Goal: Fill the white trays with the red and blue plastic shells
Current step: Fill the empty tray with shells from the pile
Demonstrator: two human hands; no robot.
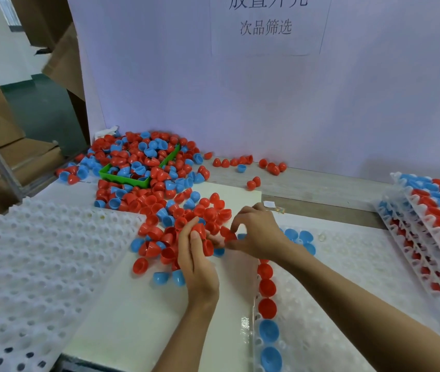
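While both hands pinch them, red shells point(200, 232) glossy, domed, hollow.

So the loose shells point(159, 200) are piled at the back left of the table point(320, 189), spilling out of a bin point(122, 178). Empty tray point(39, 264) sits left, a part-filled tray point(347, 277) right, and filled trays point(433, 224) are stacked far right.

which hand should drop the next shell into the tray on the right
Right hand: it pinches a red shell beside the tray. Left hand grips several shells farther away.
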